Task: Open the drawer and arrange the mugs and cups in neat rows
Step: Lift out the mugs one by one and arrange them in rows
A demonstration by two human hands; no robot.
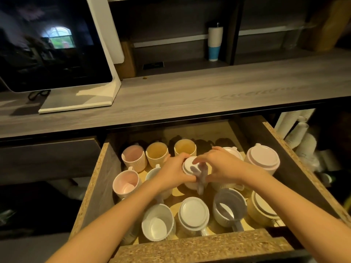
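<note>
Three rough rows of mugs (157,223) in opened drawer (209,245) — white lidded mug (190,164), mid-row centre, gripped by left hand (173,172), right hand (225,168) against it w/ fingers blurred, hold unclear — spacing uneven, est. half of tidying remaining.

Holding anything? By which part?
The white lidded mug in the drawer: left hand grips its left wall; right hand touches its right side, fingers motion-blurred, grip unclear.

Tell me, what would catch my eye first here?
Two bare hands, left hand and right hand, meet on a white lidded mug in the middle of an open drawer packed with pastel mugs. Up left on the grey counter stands a big dark screen.
</note>
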